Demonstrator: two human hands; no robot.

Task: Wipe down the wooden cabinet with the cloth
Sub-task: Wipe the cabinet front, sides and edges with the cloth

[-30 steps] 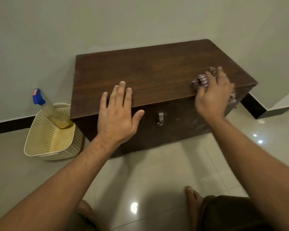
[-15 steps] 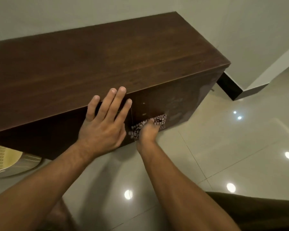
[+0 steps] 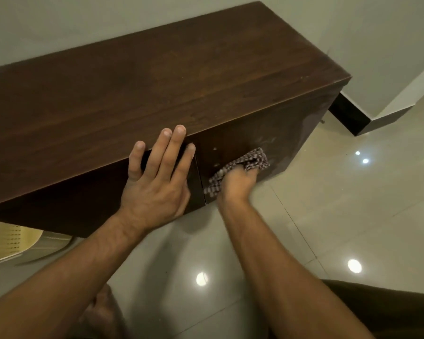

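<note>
Fingers (image 3: 168, 152) of your left hand (image 3: 154, 189) lie straight and spread over the top front edge of the wooden cabinet (image 3: 157, 77). Your right hand (image 3: 238, 182) grips the checked cloth (image 3: 253, 160), bunched against its front. The cloth looks soft and limp, so wad it in your palm. The cabinet looks heavy and rigid.

Dim, warm light falls, seemingly from overhead; small round glares dot the glossy floor (image 3: 353, 204) in front of and to the right of the cabinet (image 3: 157, 81); its front face lies in shadow below the better-lit top. The right hand (image 3: 238, 184) and cloth (image 3: 252, 160) at the cabinet's front are motion-blurred; the cabinet's edges splay slightly with wide-angle distortion.
</note>
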